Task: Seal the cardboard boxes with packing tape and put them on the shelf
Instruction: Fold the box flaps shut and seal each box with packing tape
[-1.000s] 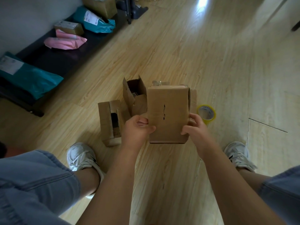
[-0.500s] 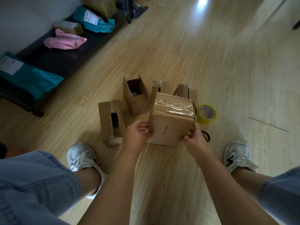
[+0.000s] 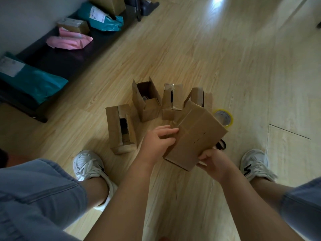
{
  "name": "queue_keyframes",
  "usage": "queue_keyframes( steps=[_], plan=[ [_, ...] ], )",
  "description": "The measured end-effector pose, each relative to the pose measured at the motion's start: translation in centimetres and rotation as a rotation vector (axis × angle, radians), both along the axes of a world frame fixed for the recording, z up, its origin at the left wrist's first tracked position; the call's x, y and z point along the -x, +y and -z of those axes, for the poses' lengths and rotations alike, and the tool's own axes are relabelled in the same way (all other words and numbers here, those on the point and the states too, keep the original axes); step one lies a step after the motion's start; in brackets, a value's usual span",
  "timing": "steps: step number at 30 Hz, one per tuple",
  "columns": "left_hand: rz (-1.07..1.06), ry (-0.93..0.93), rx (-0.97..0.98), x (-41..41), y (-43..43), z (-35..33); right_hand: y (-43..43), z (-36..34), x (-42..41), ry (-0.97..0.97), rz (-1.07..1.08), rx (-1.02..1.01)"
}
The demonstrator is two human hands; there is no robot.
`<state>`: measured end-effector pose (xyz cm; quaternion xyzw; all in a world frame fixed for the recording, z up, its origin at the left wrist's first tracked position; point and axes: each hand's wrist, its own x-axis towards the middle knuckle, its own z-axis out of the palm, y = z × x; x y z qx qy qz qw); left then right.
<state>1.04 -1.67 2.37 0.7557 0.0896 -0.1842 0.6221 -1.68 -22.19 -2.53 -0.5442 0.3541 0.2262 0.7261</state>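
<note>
I hold a closed cardboard box (image 3: 196, 136) tilted over the wooden floor. My left hand (image 3: 159, 141) grips its left edge with curled fingers. My right hand (image 3: 213, 161) holds its lower right corner from beneath. Behind it stand several open cardboard boxes: one on the left (image 3: 119, 127), one in the middle (image 3: 146, 100), and two more behind (image 3: 172, 100) (image 3: 199, 95). A yellow roll of packing tape (image 3: 224, 117) lies on the floor to the right, partly hidden by the held box. Black scissors (image 3: 221, 145) peek out under the box.
A low dark shelf (image 3: 57, 61) runs along the wall at the left, bearing teal mailers (image 3: 29, 79), a pink mailer (image 3: 69, 40) and a small box (image 3: 73, 25). My two white shoes (image 3: 88, 166) (image 3: 255, 164) flank the work spot.
The held box has turned clockwise and tilted, its long side now running diagonally. My right hand slid to the lower corner, my left hand shifted along the left edge.
</note>
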Motion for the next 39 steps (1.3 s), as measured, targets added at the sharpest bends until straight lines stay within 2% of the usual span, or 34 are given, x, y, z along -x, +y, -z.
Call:
queue_keyframes(
  steps=[7, 14, 21, 27, 34, 36, 39],
  plan=[
    [0.007, 0.084, -0.043, 0.6, 0.0, 1.4, 0.6, -0.3, -0.5, 0.032, 0.033, 0.084],
    [-0.141, 0.273, -0.065, 1.6, 0.4, 5.6, 0.9, -0.9, -1.0, -0.032, -0.225, 0.312],
    [-0.300, 0.491, -0.005, 2.0, 0.6, 9.9, 1.8, -0.8, -1.3, -0.045, -0.339, 0.433],
    [-0.241, 0.561, 0.002, 1.9, -0.8, 11.9, 3.1, 0.9, -1.0, -0.002, -0.233, 0.487],
    [-0.376, 0.731, 0.220, 1.6, -2.0, 11.1, 4.8, 2.3, -0.8, -0.029, -0.238, 0.522],
    [-0.389, 0.702, 0.211, 1.7, -1.9, 10.6, 5.0, 2.8, -0.9, -0.040, -0.230, 0.534],
    [-0.369, 0.546, 0.135, 1.7, -1.3, 10.3, 5.1, 3.2, -0.7, -0.072, -0.235, 0.520]
  ],
)
